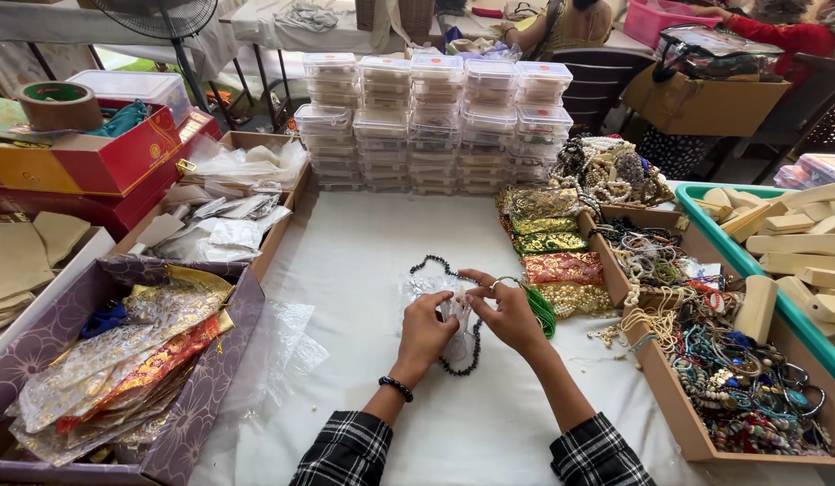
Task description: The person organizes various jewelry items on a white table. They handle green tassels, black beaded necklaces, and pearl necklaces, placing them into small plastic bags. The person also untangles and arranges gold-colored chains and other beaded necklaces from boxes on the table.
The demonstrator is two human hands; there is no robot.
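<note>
- The white cloth-covered table (363, 261) fills the near and middle ground; two forearms in black-and-white checked sleeves come in from the near edge.
- The left hand (426, 328), with a black beaded bracelet at its wrist, and the right hand (507, 315), with a ring on one finger, are close together at the centre of the table, fingertips nearly meeting.
- Both hands pinch a small clear plastic pouch (453, 310) between them — each seems closed on an edge of it, though the exact grip is hard to make out.
- A string of dark round beads (467, 355) loops around the pouch: one end trails to the far left of the hands, the rest curves down near the right hand's wrist. Its long axis runs roughly far-left to near-right, passing between the hands, so neither is clearly nearer.
- Just right of the right hand lies a bundle of green thread (542, 310).
- Near left sits a purple patterned box of shiny foil pouches (139, 360); near right, a cardboard tray of mixed bead jewellery (732, 387).
- Further right is a teal tray of pale wooden blocks (795, 238).
- Far centre — stacks of clear plastic lidded boxes (431, 121).
</note>
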